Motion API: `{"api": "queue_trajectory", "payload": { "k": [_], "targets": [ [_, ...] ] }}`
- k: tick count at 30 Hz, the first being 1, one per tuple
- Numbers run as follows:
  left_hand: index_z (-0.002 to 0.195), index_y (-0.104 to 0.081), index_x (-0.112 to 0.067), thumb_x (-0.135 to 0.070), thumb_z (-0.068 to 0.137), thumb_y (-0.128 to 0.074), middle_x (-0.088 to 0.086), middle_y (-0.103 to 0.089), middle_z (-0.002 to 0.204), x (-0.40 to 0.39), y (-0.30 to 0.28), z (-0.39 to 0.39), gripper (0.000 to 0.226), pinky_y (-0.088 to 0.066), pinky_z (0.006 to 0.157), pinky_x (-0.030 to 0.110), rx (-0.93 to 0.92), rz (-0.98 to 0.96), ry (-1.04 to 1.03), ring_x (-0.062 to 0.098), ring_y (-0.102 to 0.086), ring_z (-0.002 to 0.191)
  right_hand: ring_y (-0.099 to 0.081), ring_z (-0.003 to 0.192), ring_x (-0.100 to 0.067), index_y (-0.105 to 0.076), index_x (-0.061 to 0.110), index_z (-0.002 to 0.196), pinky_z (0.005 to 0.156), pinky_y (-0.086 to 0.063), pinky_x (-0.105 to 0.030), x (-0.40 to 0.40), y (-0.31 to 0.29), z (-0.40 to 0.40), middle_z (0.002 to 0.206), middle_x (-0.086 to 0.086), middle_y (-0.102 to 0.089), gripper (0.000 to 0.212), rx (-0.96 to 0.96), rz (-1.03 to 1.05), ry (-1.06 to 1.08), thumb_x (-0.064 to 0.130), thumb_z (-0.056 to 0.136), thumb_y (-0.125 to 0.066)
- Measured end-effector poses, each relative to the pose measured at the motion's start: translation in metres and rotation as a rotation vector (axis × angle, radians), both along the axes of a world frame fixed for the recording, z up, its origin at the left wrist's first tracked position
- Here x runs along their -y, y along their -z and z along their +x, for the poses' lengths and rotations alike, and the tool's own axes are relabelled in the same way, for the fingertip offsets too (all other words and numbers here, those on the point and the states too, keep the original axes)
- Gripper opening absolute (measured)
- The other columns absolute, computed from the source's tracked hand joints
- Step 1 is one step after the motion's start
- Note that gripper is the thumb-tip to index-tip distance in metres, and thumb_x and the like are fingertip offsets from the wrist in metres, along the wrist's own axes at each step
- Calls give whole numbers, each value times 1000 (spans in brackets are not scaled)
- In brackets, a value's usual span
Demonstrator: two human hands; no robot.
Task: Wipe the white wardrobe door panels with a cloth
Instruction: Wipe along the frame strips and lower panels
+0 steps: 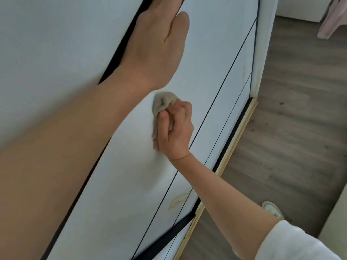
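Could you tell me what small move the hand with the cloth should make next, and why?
Probably draw the right hand, which grips the bunched cloth against the white door panel, down the panel towards the yellowish stain nearer the bottom rail; that mark is plainly unwiped.

Both forearms are bare from wrist to elbow. The left hand [159, 40] and the right hand [176, 128] carry no rings, watch or bracelets. A thick white fleecy sleeve [293, 243], soft and slightly nubbly, covers the right arm from the elbow upward.
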State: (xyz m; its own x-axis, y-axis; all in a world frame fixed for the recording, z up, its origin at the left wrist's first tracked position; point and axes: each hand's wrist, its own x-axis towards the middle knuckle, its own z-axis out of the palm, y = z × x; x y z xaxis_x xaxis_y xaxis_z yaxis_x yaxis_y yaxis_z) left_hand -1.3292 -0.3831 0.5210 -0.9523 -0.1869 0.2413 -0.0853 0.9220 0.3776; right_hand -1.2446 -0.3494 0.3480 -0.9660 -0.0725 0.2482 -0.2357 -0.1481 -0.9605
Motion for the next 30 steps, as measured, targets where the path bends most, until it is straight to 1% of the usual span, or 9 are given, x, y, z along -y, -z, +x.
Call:
{"api": "queue_trajectory", "payload": {
  "k": [3, 6, 12, 16, 19, 22, 25, 27, 30],
  "targets": [
    [145, -46, -5, -11, 99, -31, -4, -58, 135, -1, -3, 2, 49, -37, 109, 25, 14, 5, 36, 12, -53, 123, -66, 84, -27, -42, 38, 100, 79, -56, -52, -3, 80, 10, 107, -7, -61, 12, 768, 161, -77, 46, 103, -34],
    [146, -45, -7, -12, 101, -31, 5, -50, 148, -3, -4, 2, 48, -31, 116, 27, 41, -4, -15, 14, -44, 138, -65, 92, -31, -38, 26, 104, 80, -54, -48, -6, 95, 5, 116, -9, -60, 14, 1051, 300, -80, 34, 109, -28],
    [145, -46, -5, -11, 100, -33, 6, -50, 149, -7, -4, 3, 48, -29, 117, 22, 32, -15, -15, 13, -43, 139, -57, 88, 3, -46, 33, 106, 74, -42, -10, -10, -30, -10, 112, 4, -59, 5, 444, 7, -94, 28, 104, -47],
    [146, -46, -6, -12, 99, -32, 4, -53, 145, -2, -4, 1, 49, -31, 110, 14, 18, -31, 15, 14, -47, 132, -54, 94, -17, -48, 23, 105, 68, -41, -19, -4, -36, 0, 102, -1, -56, 10, -102, -61, -38, 26, 96, -51],
    [138, -52, -9, -10, 97, -32, 3, -64, 110, 1, -1, 1, 46, -33, 81, 10, 13, -61, 60, 22, -48, 96, -57, 88, -15, -42, 32, 104, 74, -44, -29, -9, 50, 21, 109, -8, -57, 1, 416, 103, -132, 32, 104, -42],
    [99, -47, -8, -16, 94, -31, 2, -36, 71, 0, -2, 7, 18, -28, 66, 30, 50, -165, -15, 22, -31, 70, -65, 83, -24, -38, 28, 108, 65, -47, -36, -21, 97, 28, 116, -12, -61, 9, 955, 304, -251, 34, 109, -31],
    [117, -55, -11, -19, 96, -30, 8, -60, 102, -10, -5, 5, 33, -43, 83, 39, 135, -314, -68, 29, -55, 93, -69, 80, -28, -39, 28, 108, 69, -57, -42, -23, 82, 16, 114, -12, -64, 15, 1010, 285, -281, 34, 97, -29],
    [148, -42, -13, -18, 101, -33, 10, -46, 149, -19, -9, 19, 48, -35, 110, 31, 200, -297, -128, 25, -45, 135, -70, 81, -28, -40, 33, 103, 74, -60, -46, -31, 56, 14, 111, -11, -66, 19, 887, 210, -308, 41, 89, -30],
    [158, -23, -14, -22, 107, -32, 9, -24, 164, -29, -18, 76, 52, -25, 120, 33, 296, -253, -157, 21, -28, 149, -63, 75, -19, -46, 27, 102, 66, -51, -36, -43, 39, 2, 97, -5, -64, 13, 752, 110, -339, 30, 101, -33]
  ]
}}
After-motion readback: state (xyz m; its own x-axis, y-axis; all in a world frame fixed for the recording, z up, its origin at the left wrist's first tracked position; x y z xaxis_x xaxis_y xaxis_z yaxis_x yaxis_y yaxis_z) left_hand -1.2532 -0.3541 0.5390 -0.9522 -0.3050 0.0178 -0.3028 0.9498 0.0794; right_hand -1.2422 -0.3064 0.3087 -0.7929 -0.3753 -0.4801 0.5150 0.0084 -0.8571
